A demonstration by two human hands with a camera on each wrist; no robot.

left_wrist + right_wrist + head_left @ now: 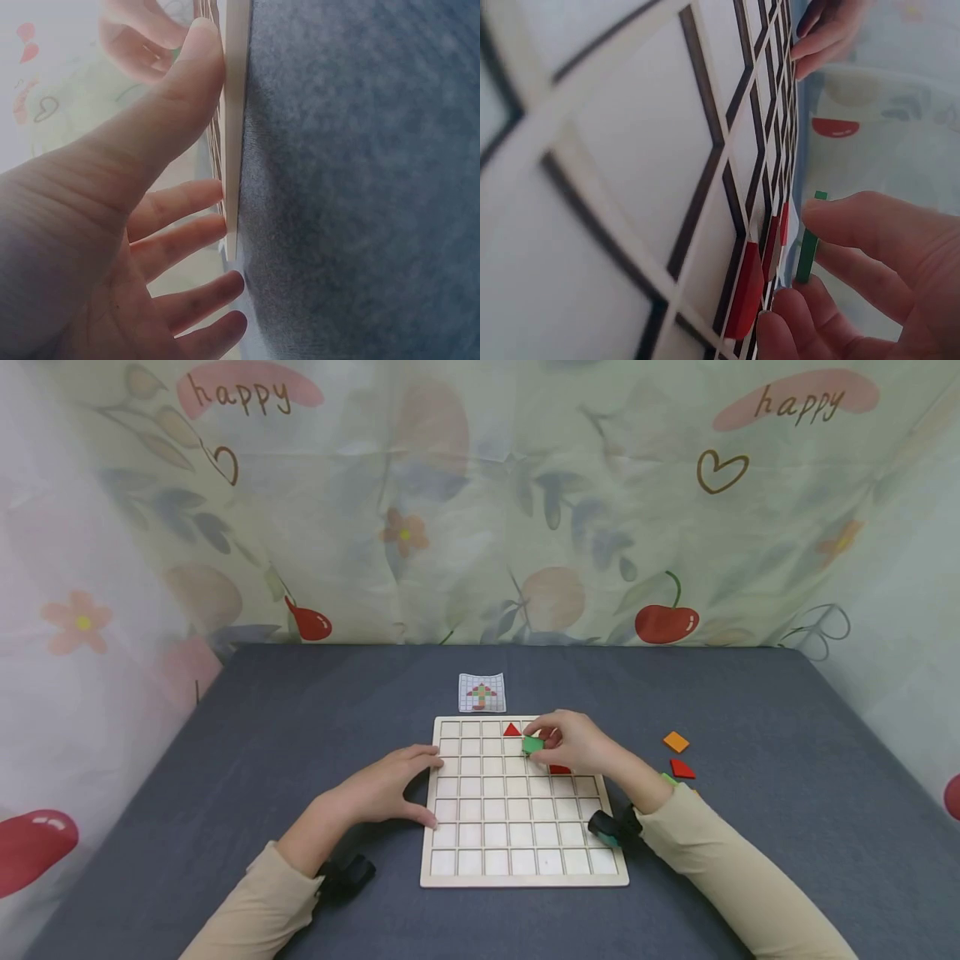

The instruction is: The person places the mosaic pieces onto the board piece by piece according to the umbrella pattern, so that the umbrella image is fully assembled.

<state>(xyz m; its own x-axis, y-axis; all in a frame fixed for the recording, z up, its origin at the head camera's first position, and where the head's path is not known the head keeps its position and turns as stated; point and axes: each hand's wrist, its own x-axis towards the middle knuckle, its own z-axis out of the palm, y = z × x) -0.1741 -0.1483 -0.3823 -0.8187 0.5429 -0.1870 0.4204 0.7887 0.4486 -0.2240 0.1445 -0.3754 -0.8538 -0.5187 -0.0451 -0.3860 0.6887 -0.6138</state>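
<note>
The left hand point(384, 785) has its fingers extended, thumb and some fingertips against the nearest edge of the wooden grid board point(470, 835), which looks stiff and best steadied by its rim. Between the hands, near the right fingertips, a red triangle tile point(512, 730) lies on the board, and the right hand point(577, 743) pinches a green tile point(532, 744) just above it, probably light, rigid and smooth, so best held by opposite edges. Beyond the right hand lies a thin orange tile point(676, 742), likely as light.
</note>
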